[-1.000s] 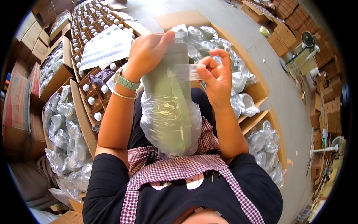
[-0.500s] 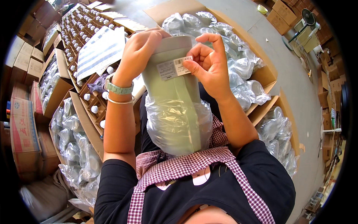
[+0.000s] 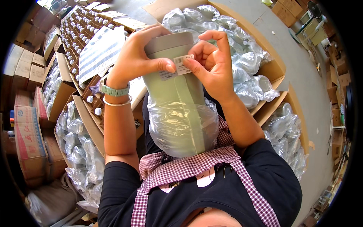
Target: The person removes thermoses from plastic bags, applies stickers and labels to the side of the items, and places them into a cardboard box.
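Note:
A pale green, tall container [image 3: 176, 87] with a grey rim or lid [image 3: 171, 42] stands upright on my lap. Clear plastic bag [image 3: 166, 125] is bunched round its lower half. My left hand [image 3: 136, 55] is wrapped round the container's upper left side, its thumb pressing beside a label. Between thumb and fingers, my right hand [image 3: 213, 64] pinches the right end of that white sticker label [image 3: 182, 66], which carries a barcode. Its left part lies over a greyer label [image 3: 168, 74] on the container. The left fingertips are hidden behind the rim.
Ahead and right, an open carton [image 3: 276, 70] is full of plastic-wrapped items [image 3: 242, 68]. More wrapped items fill cartons at the left [image 3: 81, 151] and right [image 3: 285, 132]. Divided boxes of white-capped bottles [image 3: 85, 28] stand front left, under a printed sheet [image 3: 102, 51]. A fan [image 3: 314, 11] stands far right.
My left hand has slid down from the rim, and its thumb now lies against the label. My right hand still pinches the label, which has shifted slightly left.

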The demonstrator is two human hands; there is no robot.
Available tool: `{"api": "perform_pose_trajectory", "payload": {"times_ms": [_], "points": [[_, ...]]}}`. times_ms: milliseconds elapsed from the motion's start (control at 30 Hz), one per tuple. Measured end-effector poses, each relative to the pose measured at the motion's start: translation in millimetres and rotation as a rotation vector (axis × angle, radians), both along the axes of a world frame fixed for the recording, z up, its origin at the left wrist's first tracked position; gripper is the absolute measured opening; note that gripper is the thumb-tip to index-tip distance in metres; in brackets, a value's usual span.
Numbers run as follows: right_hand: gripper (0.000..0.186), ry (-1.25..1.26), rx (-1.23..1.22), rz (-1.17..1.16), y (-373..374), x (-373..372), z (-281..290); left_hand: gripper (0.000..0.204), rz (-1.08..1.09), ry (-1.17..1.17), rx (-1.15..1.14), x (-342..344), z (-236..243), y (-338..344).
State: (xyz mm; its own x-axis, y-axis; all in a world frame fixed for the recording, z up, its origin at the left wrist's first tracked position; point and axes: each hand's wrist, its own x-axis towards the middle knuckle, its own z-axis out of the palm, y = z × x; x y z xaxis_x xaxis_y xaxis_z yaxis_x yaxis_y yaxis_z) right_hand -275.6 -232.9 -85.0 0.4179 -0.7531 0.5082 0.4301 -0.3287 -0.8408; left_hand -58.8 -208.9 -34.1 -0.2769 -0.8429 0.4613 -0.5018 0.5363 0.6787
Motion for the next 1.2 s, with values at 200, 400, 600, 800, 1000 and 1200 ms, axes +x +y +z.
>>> {"api": "perform_pose_trajectory", "payload": {"times_ms": [200, 400, 600, 800, 1000, 1200], "points": [[0.049, -0.015, 0.0, -0.018, 0, -2, -3, 0.075, 0.004, -0.022, 0.02, -6, 5, 1], [0.05, -0.073, 0.045, 0.012, 0, -2, -2, 0.077, -0.003, -0.017, 0.049, -8, 8, 2], [0.051, -0.116, 0.148, 0.07, -1, -6, -1, 0.092, -0.035, 0.077, 0.091, -4, 1, 0], [0.05, -0.069, 0.063, -0.019, 3, 0, -3, 0.097, -0.041, 0.099, 0.107, -3, -2, -2], [0.05, -0.019, -0.012, -0.08, 5, 1, -3, 0.081, -0.062, 0.116, 0.115, -7, 1, 0], [0.05, 0.002, -0.035, -0.11, 3, 1, -3, 0.074, -0.019, -0.083, 0.027, -9, 8, 0]]}}
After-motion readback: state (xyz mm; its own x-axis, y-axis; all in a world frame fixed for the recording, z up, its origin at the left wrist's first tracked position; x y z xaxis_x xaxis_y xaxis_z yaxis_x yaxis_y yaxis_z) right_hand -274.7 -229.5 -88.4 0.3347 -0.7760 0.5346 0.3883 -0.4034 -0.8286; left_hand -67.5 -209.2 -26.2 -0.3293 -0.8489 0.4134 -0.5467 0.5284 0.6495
